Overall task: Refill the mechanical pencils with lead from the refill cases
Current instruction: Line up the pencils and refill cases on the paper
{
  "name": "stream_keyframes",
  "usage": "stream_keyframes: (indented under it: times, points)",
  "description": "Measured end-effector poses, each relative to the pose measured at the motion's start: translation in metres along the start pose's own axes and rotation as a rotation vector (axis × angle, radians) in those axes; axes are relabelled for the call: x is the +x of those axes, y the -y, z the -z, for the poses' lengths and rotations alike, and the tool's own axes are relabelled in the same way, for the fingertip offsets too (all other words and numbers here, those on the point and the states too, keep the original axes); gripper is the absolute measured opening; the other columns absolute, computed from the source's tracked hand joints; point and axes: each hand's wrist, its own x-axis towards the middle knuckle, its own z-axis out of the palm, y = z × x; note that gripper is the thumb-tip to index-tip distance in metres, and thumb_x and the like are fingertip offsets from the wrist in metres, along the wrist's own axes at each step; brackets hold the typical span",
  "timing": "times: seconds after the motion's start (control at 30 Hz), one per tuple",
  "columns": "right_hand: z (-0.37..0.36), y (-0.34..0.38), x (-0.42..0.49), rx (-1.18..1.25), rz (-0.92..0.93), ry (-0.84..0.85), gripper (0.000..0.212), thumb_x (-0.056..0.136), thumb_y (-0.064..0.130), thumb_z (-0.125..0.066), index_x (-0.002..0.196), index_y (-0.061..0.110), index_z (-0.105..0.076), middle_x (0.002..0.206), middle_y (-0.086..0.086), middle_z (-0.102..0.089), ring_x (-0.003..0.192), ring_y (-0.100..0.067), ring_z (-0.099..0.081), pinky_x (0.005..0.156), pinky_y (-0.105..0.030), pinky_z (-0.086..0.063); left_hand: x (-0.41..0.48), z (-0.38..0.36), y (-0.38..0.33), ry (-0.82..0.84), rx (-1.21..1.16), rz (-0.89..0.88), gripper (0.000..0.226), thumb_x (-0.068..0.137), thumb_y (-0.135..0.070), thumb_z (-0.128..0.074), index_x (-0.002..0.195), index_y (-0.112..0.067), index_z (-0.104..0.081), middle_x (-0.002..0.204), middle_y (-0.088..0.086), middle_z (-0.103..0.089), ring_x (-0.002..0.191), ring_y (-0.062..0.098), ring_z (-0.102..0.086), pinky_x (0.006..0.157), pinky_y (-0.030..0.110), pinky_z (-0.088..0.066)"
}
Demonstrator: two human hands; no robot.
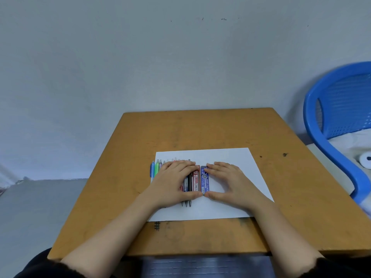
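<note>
You are sitting in what looks like a plain study room or classroom corner. In front of you stands a small wooden desk (200, 133), its ochre top scuffed, ink-stained and marked with pen doodles near your edge, pushed up against a bare grey-white wall (140, 57) with a few small scuffs. A blue plastic chair (329, 109) with a perforated back stands to your right. A white sheet of paper (230, 157) lies on the desk with stationery on it.
</note>
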Motion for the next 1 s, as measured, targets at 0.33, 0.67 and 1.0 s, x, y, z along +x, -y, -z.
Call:
stream_keyframes:
  times: [0.33,0.67,1.0]
  points:
    - [-0.002,0.004,-0.001,0.019,0.007,-0.005,0.075,0.076,0.072,-0.044,0.142,0.037,-0.037,0.149,0.025,-0.028,0.139,0.005,-0.014,0.112,-0.019,-0.01,-0.003,0.003,0.006,-0.015,0.001,0.001,0.081,0.076,-0.078,-0.034,0.143,-0.034,-0.039,0.147,-0.018,-0.038,0.135,0.001,-0.028,0.11,0.024,-0.013]
    - [-0.001,0.006,-0.005,-0.001,0.003,-0.009,0.076,0.076,0.074,-0.044,0.141,0.035,-0.038,0.149,0.024,-0.03,0.139,0.002,-0.017,0.111,-0.018,-0.012,-0.004,0.015,0.004,-0.18,-0.209,0.054,0.062,0.081,-0.064,-0.043,0.128,-0.027,-0.057,0.135,-0.014,-0.051,0.126,-0.001,-0.039,0.109,0.034,-0.029]
    - [0.013,0.02,0.005,0.108,-0.02,-0.013,0.073,0.075,0.07,-0.053,0.138,0.033,-0.044,0.147,0.015,-0.038,0.133,0.001,-0.03,0.106,-0.024,-0.021,-0.047,0.024,0.036,-0.339,-0.159,0.307,0.044,0.09,-0.044,-0.052,0.129,-0.024,-0.056,0.131,-0.009,-0.055,0.121,0.007,-0.047,0.101,0.039,-0.04]
